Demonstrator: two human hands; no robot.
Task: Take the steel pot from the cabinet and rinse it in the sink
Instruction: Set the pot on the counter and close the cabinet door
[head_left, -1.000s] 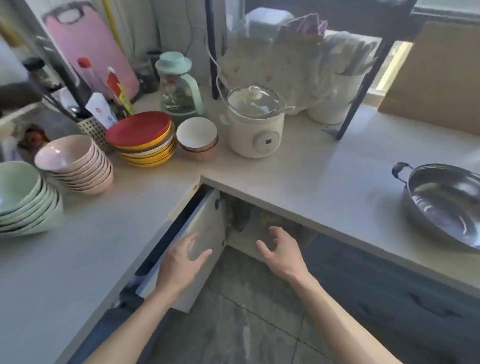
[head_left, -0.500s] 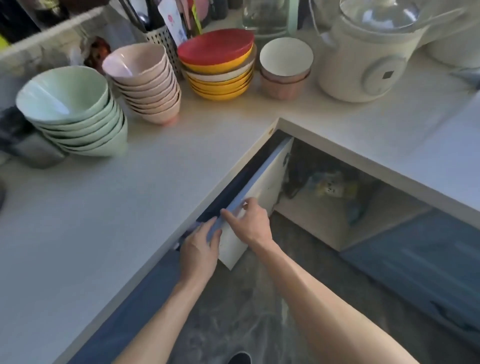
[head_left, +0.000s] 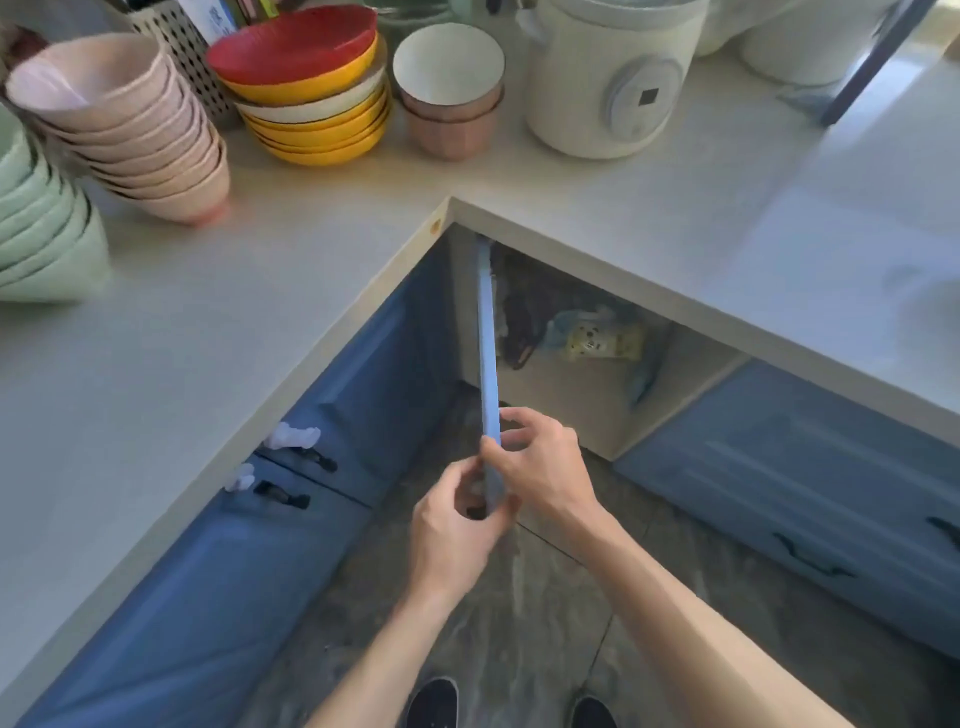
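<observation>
The blue corner cabinet door (head_left: 487, 364) stands edge-on toward me, swung out from the corner under the worktop. My left hand (head_left: 457, 530) and my right hand (head_left: 540, 467) both grip its free edge, one on each side. Behind the door the cabinet (head_left: 587, 410) is open and shows a pale shelf with a yellow-and-blue packet (head_left: 597, 340) and a dark item. No steel pot shows inside the cabinet or anywhere else in view. The sink is out of view.
On the white worktop (head_left: 260, 312) stand stacks of pink bowls (head_left: 124, 130), green bowls (head_left: 36, 223), red and yellow plates (head_left: 311, 88), two cups (head_left: 449, 88) and a white cooker (head_left: 608, 78). Shut blue doors (head_left: 810, 493) flank the opening. My shoes are on the grey floor.
Both hands went from hovering before the cabinet to gripping the door's edge, and the door has swung out further toward me. The view has tilted downward.
</observation>
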